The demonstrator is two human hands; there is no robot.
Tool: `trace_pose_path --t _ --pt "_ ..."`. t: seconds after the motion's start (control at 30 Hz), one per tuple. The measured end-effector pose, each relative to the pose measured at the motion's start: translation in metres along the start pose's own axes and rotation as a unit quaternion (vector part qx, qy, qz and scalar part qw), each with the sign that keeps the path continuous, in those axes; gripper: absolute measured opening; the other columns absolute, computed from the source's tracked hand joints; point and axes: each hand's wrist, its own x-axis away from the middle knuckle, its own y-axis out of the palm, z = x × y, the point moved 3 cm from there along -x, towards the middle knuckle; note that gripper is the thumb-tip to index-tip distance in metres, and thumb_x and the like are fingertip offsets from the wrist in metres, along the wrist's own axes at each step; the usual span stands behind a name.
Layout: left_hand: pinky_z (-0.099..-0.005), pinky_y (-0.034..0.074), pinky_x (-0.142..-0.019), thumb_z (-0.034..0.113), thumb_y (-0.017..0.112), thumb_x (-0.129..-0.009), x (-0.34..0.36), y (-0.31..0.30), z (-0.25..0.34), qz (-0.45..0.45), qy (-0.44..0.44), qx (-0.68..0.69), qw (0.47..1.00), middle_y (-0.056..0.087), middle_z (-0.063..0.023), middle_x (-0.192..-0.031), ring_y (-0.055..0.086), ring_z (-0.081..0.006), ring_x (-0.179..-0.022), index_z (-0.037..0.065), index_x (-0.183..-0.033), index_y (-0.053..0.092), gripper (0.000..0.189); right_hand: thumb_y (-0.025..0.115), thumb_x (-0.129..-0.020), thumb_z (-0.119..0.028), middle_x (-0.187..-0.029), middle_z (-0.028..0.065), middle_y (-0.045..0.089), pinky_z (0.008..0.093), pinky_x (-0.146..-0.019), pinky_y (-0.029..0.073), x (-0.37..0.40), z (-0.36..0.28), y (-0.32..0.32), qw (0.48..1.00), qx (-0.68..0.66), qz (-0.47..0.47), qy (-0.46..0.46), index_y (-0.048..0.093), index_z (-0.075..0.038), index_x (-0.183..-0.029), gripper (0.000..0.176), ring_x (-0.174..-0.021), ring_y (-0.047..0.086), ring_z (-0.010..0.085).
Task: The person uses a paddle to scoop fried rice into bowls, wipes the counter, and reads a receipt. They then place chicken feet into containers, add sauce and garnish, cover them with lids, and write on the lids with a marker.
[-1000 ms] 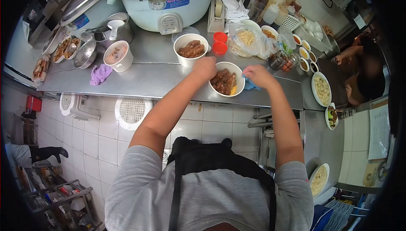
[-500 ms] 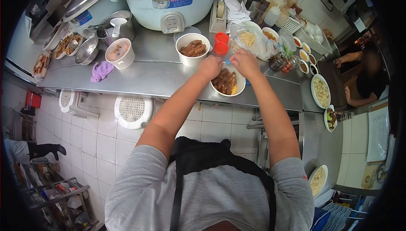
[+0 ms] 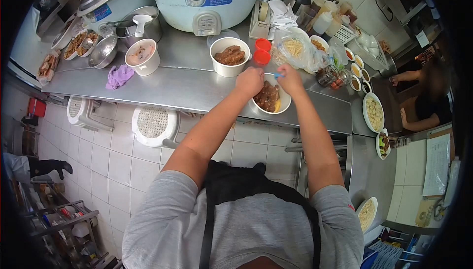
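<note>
Over the far rim of a white paper bowl [image 3: 288, 102] my two hands are close together. In the bowl lies brown sauced meat [image 3: 266, 96] with a bit of yellow at its side. My left hand [image 3: 250, 82] is closed at the bowl's far left rim; what its fingers hold is hidden. The fingers of my right hand [image 3: 289, 78] pinch a small blue thing [image 3: 278, 75] above the far right rim. Just left of them stands another white bowl [image 3: 226, 69] with similar brown meat [image 3: 230, 55].
Behind are two red cups [image 3: 262, 51], a bag of pale strips [image 3: 294, 48] and a rice cooker [image 3: 212, 3]. To the left sit a white tub [image 3: 143, 61] and a purple cloth [image 3: 119, 76]. Jars [image 3: 327, 75] and sauce bowls [image 3: 355, 69] stand right. Another person's arm [image 3: 419, 120] shows far right.
The blue thing, earlier between both hands, is now beside my right fingers, farther from my left hand. The whole view has shifted slightly.
</note>
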Motion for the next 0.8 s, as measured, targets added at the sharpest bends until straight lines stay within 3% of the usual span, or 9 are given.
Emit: trace_pose_path --t 0.1,0.23,0.33,0.47,0.63,0.73,0.8 --pt "-0.0410 0.045 -0.069 0.017 0.042 -0.079 0.003 0.000 0.002 -0.013 -0.039 0.007 0.999 0.056 -0.0171 -0.085 0.056 -0.0317 -0.079 0.006 -0.081 0.056 0.019 0.058 -0.065 -0.011 -0.077 0.0114 0.062 0.0318 -0.062 0.045 -0.005 0.025 -0.022 0.996 -0.031 0.011 0.089 0.061 -0.006 -0.080 0.016 -0.071 0.059 0.0232" --pt "-0.0427 0.044 -0.070 0.015 0.040 -0.079 0.007 -0.008 0.008 -0.048 -0.081 0.037 0.995 0.057 -0.0198 -0.084 0.056 -0.0344 -0.080 0.003 -0.084 0.052 0.019 0.059 -0.066 -0.012 -0.072 0.0101 0.062 0.0316 -0.062 0.045 -0.006 0.015 -0.037 0.995 -0.030 -0.053 0.073 0.063 -0.008 -0.077 0.013 -0.068 0.059 0.0223" --pt "-0.0435 0.043 -0.071 0.016 0.040 -0.079 0.009 0.001 0.007 -0.036 -0.108 0.055 0.992 0.058 -0.0204 -0.083 0.056 -0.0355 -0.079 0.002 -0.088 0.049 0.019 0.061 -0.068 -0.016 -0.075 0.0077 0.061 0.0349 -0.068 0.043 -0.004 -0.007 -0.025 0.988 0.127 -0.052 0.073 0.063 -0.011 -0.075 0.009 -0.073 0.058 0.0234" --pt "-0.0438 0.043 -0.070 0.018 0.043 -0.078 0.027 -0.001 0.012 -0.051 -0.130 0.062 0.988 0.058 -0.0210 -0.081 0.056 -0.0356 -0.077 0.001 -0.089 0.046 0.021 0.060 -0.070 -0.019 -0.081 0.0044 0.059 0.0368 -0.074 0.038 -0.001 -0.011 -0.010 0.979 0.202 0.000 -0.026 0.063 -0.014 -0.075 0.008 -0.083 0.055 0.0223" --pt "-0.0443 0.043 -0.069 0.017 0.047 -0.077 0.008 -0.005 0.008 -0.067 -0.048 0.065 0.994 0.057 -0.0223 -0.081 0.056 -0.0363 -0.077 0.000 -0.089 0.043 0.022 0.059 -0.070 -0.020 -0.081 0.0025 0.059 0.0363 -0.074 0.036 -0.002 -0.033 0.001 0.958 0.227 -0.035 -0.173 0.063 -0.015 -0.076 0.009 -0.085 0.052 0.0201" --pt "-0.0443 0.044 -0.067 0.017 0.049 -0.076 0.003 -0.001 0.002 -0.040 -0.060 0.053 0.996 0.057 -0.0217 -0.079 0.056 -0.0359 -0.076 0.000 -0.089 0.043 0.022 0.059 -0.069 -0.020 -0.081 0.0017 0.059 0.0368 -0.072 0.036 -0.006 -0.034 -0.002 0.943 0.282 0.006 -0.179 0.063 -0.015 -0.075 0.009 -0.083 0.051 0.0196" --pt "-0.0440 0.044 -0.066 0.018 0.049 -0.076 0.012 0.003 -0.002 -0.017 -0.092 0.070 0.993 0.057 -0.0209 -0.078 0.056 -0.0354 -0.075 0.000 -0.088 0.044 0.022 0.059 -0.069 -0.020 -0.080 0.0009 0.059 0.0364 -0.072 0.036 -0.007 -0.025 -0.004 0.950 0.289 0.020 -0.118 0.063 -0.016 -0.074 0.008 -0.083 0.051 0.0194"
